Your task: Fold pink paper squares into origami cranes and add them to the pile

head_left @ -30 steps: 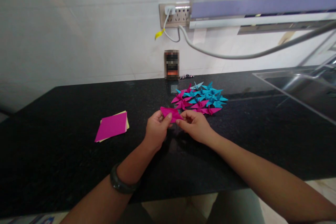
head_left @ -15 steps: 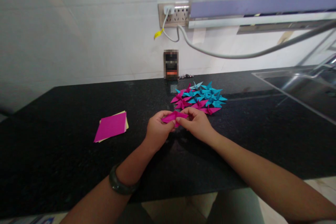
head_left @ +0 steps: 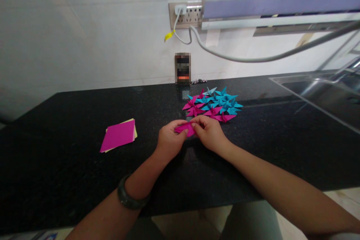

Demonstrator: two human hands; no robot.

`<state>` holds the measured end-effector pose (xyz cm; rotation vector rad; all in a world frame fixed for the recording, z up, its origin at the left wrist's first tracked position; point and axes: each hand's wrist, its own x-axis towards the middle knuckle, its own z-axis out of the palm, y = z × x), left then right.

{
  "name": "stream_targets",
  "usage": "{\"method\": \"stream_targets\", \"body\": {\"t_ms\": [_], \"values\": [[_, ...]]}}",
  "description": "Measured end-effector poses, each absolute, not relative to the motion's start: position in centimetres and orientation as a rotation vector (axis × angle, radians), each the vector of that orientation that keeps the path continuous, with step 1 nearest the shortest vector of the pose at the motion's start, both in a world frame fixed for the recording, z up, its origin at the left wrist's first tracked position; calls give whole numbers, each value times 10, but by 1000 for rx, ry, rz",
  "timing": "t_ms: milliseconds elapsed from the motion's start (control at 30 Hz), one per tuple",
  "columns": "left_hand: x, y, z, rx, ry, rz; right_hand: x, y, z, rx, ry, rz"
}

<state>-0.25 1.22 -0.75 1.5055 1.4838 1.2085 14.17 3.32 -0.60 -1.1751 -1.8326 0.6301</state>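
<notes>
Between my two hands is a piece of folded pink origami paper [head_left: 189,130], held just above the dark countertop. My left hand [head_left: 171,137] pinches its left side, thumb in front and fingers behind. At the paper's right side, my right hand [head_left: 209,130] grips it between thumb and fingers. Parts of the paper are covered by the fingers. Just beyond my hands lies a group of folded paper cranes: several pink cranes [head_left: 213,111] at the front and left, several blue cranes [head_left: 225,99] at the right and back.
A stack of square paper sheets [head_left: 118,135], pink on top with yellow beneath, lies to the left on the black countertop [head_left: 70,180]. A phone [head_left: 183,68] leans against the wall. At right is a metal sink [head_left: 323,93]; a hose [head_left: 253,60] crosses above.
My right thumb and fingers have shifted slightly on the pink paper. Its pointed right end no longer shows, and more of a flat flap faces me. The cranes and sheets stay put.
</notes>
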Motion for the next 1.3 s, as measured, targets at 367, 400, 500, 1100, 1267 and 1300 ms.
{"method": "stream_targets", "body": {"t_ms": [367, 400, 500, 1100, 1267, 1300], "values": [[3, 11, 4, 911, 1266, 1259, 137, 30, -6, -1016, -1475, 1065], [3, 11, 5, 886, 1256, 1279, 137, 30, -6, -1005, -1446, 1122], [3, 10, 6, 897, 1218, 1314, 137, 31, -4, -1007, -1391, 1273], [6, 8, -1, 1043, 1212, 1362, 134, 29, 0, -1014, -1367, 1299], [6, 7, -1, 1055, 1205, 1349, 135, 30, -2, -996, -1401, 1259], [6, 6, -1, 1053, 1203, 1350, 135, 30, -2, -1003, -1404, 1248]]}}
